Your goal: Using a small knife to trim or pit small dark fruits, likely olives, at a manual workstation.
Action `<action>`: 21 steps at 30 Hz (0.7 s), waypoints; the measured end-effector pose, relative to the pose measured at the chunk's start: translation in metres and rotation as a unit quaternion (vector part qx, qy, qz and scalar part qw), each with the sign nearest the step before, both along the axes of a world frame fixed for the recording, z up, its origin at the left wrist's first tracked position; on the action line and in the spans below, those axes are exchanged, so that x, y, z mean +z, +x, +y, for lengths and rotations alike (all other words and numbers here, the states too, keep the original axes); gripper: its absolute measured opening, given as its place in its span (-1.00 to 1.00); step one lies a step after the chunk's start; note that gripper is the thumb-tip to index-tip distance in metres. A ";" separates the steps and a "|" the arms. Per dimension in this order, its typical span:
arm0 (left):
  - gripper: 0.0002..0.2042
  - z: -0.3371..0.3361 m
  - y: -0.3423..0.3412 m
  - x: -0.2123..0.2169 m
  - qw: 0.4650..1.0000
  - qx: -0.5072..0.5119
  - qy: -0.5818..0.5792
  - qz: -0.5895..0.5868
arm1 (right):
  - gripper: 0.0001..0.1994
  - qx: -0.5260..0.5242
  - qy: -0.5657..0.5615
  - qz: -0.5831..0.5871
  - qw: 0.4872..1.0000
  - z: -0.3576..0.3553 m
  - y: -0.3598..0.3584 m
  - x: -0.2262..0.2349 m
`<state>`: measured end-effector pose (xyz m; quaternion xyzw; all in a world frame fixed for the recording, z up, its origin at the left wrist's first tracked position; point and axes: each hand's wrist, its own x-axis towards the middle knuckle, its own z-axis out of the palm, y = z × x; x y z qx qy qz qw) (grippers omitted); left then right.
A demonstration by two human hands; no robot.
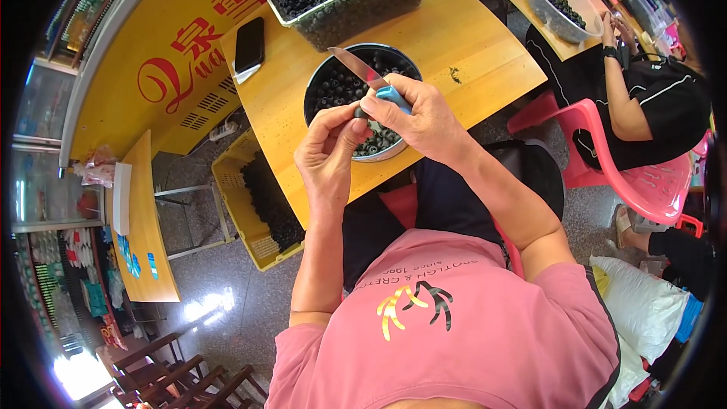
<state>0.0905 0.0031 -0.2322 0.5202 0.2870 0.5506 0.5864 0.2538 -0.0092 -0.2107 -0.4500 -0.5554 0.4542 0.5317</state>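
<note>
Above a round bowl my hands meet at a small dark round piece, perhaps a nut or fruit. My left hand is closed, pinching that piece between thumb and fingertips. A small knife with a blue handle is gripped in my right hand. Its blade points up and to the left, and the right thumb rests close to the piece. Inside the bowl lie many similar dark round pieces, partly hidden by my hands.
A clear bin heaped with dark pieces stands at the table's far side, near a black phone. A yellow crate of dark material sits on the floor at left. At right, a person sits by a pink chair and clear tub.
</note>
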 end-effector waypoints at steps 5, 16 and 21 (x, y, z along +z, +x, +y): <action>-0.82 -0.002 0.003 0.003 0.999 0.010 0.032 0.009 | -0.80 -0.012 0.032 -0.045 0.998 -0.003 0.004 0.008; -0.84 0.000 0.006 0.004 0.999 -0.028 -0.033 -0.033 | -0.88 -0.109 0.258 -0.310 0.908 -0.007 0.013 -0.004; -0.82 0.001 0.008 0.005 0.999 -0.027 -0.034 -0.030 | -0.84 -0.114 0.282 -0.321 0.897 -0.008 0.015 -0.002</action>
